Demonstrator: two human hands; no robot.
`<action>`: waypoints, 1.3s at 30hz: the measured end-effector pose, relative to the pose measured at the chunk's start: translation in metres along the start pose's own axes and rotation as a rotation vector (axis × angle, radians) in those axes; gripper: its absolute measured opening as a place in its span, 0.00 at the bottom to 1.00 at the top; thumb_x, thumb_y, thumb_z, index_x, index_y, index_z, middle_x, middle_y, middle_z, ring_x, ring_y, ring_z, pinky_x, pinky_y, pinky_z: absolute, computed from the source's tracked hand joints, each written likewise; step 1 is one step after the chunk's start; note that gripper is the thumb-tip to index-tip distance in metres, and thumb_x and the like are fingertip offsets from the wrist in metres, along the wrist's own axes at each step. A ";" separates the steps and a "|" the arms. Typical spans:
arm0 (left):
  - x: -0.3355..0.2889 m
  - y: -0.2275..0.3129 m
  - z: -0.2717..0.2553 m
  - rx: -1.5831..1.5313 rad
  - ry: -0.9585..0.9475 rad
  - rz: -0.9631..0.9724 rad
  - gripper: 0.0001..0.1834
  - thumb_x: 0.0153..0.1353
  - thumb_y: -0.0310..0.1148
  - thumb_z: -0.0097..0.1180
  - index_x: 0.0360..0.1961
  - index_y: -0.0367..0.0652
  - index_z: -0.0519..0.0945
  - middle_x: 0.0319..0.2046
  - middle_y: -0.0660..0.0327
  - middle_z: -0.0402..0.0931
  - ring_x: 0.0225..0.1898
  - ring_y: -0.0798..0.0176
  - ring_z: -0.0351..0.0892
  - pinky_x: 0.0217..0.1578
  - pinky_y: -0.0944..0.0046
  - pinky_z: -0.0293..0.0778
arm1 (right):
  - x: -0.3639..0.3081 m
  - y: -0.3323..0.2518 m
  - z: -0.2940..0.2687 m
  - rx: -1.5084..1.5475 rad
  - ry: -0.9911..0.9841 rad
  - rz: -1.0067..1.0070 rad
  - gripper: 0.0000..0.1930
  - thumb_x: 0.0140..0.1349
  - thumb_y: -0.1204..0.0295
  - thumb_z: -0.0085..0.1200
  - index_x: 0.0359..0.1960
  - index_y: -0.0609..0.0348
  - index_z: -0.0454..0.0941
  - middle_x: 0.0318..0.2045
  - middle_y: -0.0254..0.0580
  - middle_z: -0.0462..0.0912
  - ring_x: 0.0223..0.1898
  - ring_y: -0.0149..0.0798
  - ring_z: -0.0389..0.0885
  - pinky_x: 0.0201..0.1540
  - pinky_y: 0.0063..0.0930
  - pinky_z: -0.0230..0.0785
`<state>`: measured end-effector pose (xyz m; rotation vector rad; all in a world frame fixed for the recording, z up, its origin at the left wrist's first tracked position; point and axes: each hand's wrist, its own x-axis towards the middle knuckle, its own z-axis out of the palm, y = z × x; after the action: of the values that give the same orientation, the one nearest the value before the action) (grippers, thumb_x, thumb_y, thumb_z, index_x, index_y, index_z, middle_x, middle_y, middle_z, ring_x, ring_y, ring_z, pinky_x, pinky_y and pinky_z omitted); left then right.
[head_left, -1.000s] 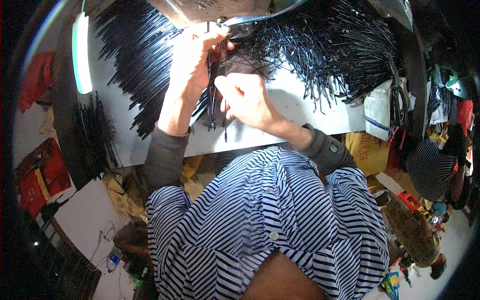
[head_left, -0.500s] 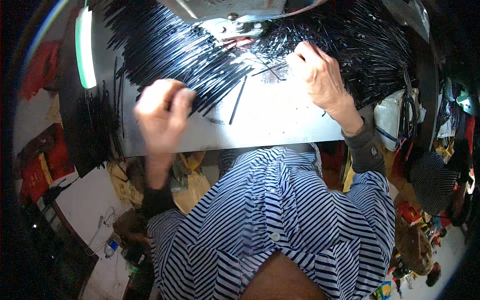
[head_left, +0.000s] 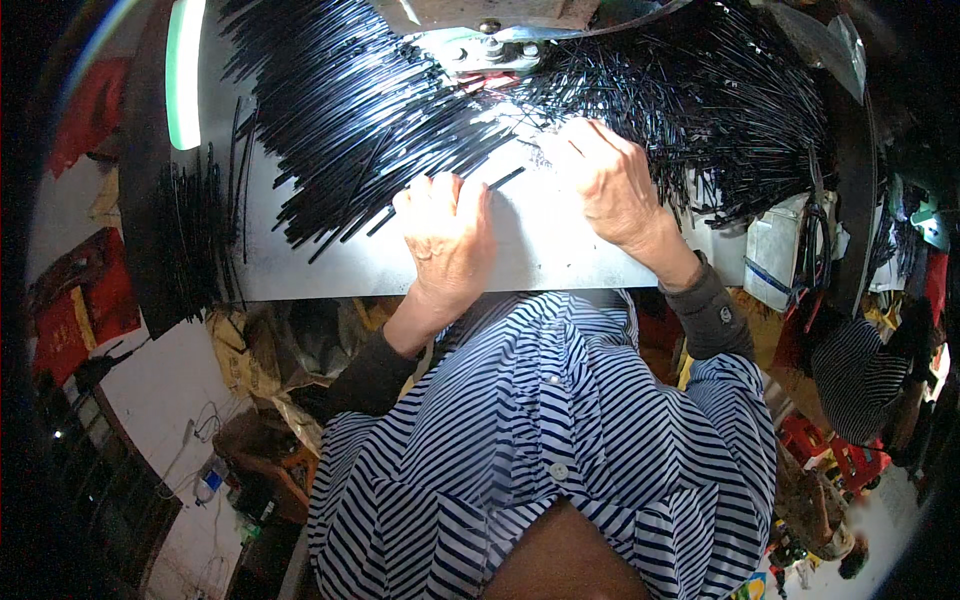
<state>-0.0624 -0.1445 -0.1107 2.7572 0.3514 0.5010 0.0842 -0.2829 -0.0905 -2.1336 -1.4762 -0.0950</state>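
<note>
My left hand (head_left: 447,235) is closed over the front of the pale metal tabletop (head_left: 545,255), its fingers curled down. A short, thin black rod (head_left: 508,178) sticks out from beside its thumb, pointing away to the right. Left of that hand, a broad heap of shiny black rods (head_left: 350,130) lies slantwise. My right hand (head_left: 612,185) is pinched closed just in front of a machine fitting (head_left: 490,55) with bolts. Whatever its fingertips hold is lost in glare. Behind and right of it spreads a tangled pile of black rods (head_left: 750,120).
A machine head (head_left: 500,12) overhangs the back of the table. A lit tube lamp (head_left: 185,75) stands at the far left, above more black rods (head_left: 190,230). A whitish container (head_left: 775,255) with black straps sits by the right edge.
My left hand has swung right, from the left heap to the table's middle, and now has a rod at its fingers. My right hand has shifted slightly left and nearer to me.
</note>
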 end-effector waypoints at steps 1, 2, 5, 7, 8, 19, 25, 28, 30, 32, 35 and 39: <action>0.000 0.000 -0.003 0.000 0.002 -0.002 0.08 0.49 0.26 0.58 0.32 0.45 0.76 0.29 0.60 0.70 0.34 0.57 0.67 0.37 0.59 0.60 | -0.001 -0.002 0.001 -0.003 -0.039 0.072 0.07 0.46 0.75 0.53 0.29 0.57 0.74 0.28 0.40 0.73 0.30 0.41 0.77 0.29 0.31 0.73; 0.001 -0.001 -0.009 0.006 -0.011 0.017 0.08 0.49 0.25 0.57 0.32 0.44 0.75 0.29 0.60 0.71 0.33 0.56 0.69 0.36 0.59 0.62 | -0.005 -0.001 -0.004 -0.067 -0.052 0.103 0.06 0.47 0.75 0.53 0.28 0.58 0.73 0.27 0.41 0.73 0.29 0.42 0.78 0.28 0.32 0.73; 0.004 -0.012 -0.025 -0.146 -0.031 -0.024 0.06 0.52 0.22 0.55 0.32 0.41 0.75 0.27 0.57 0.73 0.30 0.55 0.73 0.33 0.60 0.68 | -0.013 0.005 -0.023 -0.066 -0.162 0.227 0.11 0.45 0.75 0.53 0.33 0.59 0.78 0.28 0.44 0.75 0.28 0.44 0.78 0.29 0.34 0.71; 0.018 -0.015 -0.034 -0.430 -0.016 -0.077 0.04 0.54 0.19 0.53 0.32 0.36 0.74 0.24 0.55 0.76 0.24 0.56 0.77 0.28 0.66 0.73 | -0.012 0.003 -0.026 -0.068 -0.141 0.204 0.09 0.47 0.78 0.52 0.33 0.61 0.78 0.28 0.43 0.76 0.25 0.42 0.78 0.28 0.30 0.71; 0.028 -0.017 -0.035 -0.530 0.000 -0.110 0.06 0.54 0.19 0.54 0.34 0.36 0.75 0.25 0.55 0.77 0.24 0.58 0.78 0.29 0.67 0.73 | -0.009 -0.003 -0.023 0.015 -0.070 0.237 0.08 0.49 0.79 0.52 0.33 0.61 0.78 0.27 0.43 0.77 0.25 0.41 0.78 0.27 0.28 0.70; 0.075 -0.034 -0.011 -0.654 0.078 -0.102 0.11 0.58 0.23 0.50 0.41 0.39 0.79 0.24 0.55 0.78 0.22 0.71 0.72 0.28 0.72 0.69 | 0.034 -0.037 0.020 0.523 0.173 0.487 0.03 0.53 0.76 0.57 0.30 0.60 0.79 0.14 0.36 0.76 0.15 0.20 0.72 0.18 0.19 0.64; 0.077 -0.034 -0.009 -0.683 0.081 -0.144 0.11 0.59 0.22 0.49 0.41 0.40 0.79 0.24 0.57 0.78 0.23 0.74 0.72 0.27 0.73 0.69 | 0.039 -0.033 0.034 0.634 0.277 0.532 0.04 0.55 0.77 0.56 0.33 0.61 0.79 0.12 0.30 0.73 0.15 0.17 0.67 0.17 0.15 0.60; 0.077 -0.036 -0.003 -0.711 0.142 -0.090 0.11 0.59 0.22 0.49 0.41 0.40 0.79 0.23 0.59 0.78 0.23 0.76 0.72 0.27 0.73 0.69 | 0.042 -0.032 0.035 0.647 0.278 0.542 0.06 0.55 0.77 0.56 0.35 0.61 0.80 0.12 0.29 0.72 0.15 0.15 0.65 0.17 0.14 0.59; 0.078 -0.036 -0.004 -0.703 0.188 -0.050 0.11 0.58 0.20 0.50 0.42 0.40 0.79 0.22 0.59 0.77 0.23 0.76 0.72 0.27 0.74 0.69 | 0.043 -0.031 0.037 0.647 0.295 0.539 0.07 0.56 0.77 0.56 0.37 0.63 0.80 0.14 0.28 0.73 0.16 0.15 0.65 0.18 0.13 0.59; 0.078 -0.038 -0.004 -0.667 0.172 -0.041 0.12 0.58 0.20 0.50 0.42 0.40 0.79 0.22 0.58 0.77 0.22 0.75 0.73 0.26 0.73 0.69 | 0.044 -0.032 0.037 0.685 0.307 0.554 0.07 0.56 0.77 0.56 0.37 0.63 0.80 0.15 0.27 0.74 0.17 0.15 0.66 0.18 0.12 0.59; 0.077 -0.040 0.002 -0.561 0.180 0.002 0.13 0.56 0.19 0.52 0.42 0.42 0.79 0.22 0.57 0.78 0.21 0.71 0.74 0.26 0.73 0.70 | 0.046 -0.031 0.035 0.749 0.300 0.591 0.07 0.58 0.76 0.55 0.38 0.64 0.80 0.18 0.27 0.75 0.18 0.15 0.67 0.20 0.12 0.60; 0.081 -0.042 0.003 -0.539 0.250 0.083 0.14 0.55 0.19 0.53 0.43 0.43 0.79 0.23 0.56 0.78 0.20 0.64 0.76 0.26 0.71 0.71 | 0.055 -0.035 0.021 0.841 0.231 0.720 0.06 0.58 0.76 0.55 0.37 0.63 0.79 0.19 0.28 0.76 0.19 0.17 0.70 0.20 0.11 0.62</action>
<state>0.0044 -0.0830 -0.1038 2.1979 0.1297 0.8290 0.0700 -0.2174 -0.0759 -1.7143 -0.4078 0.4461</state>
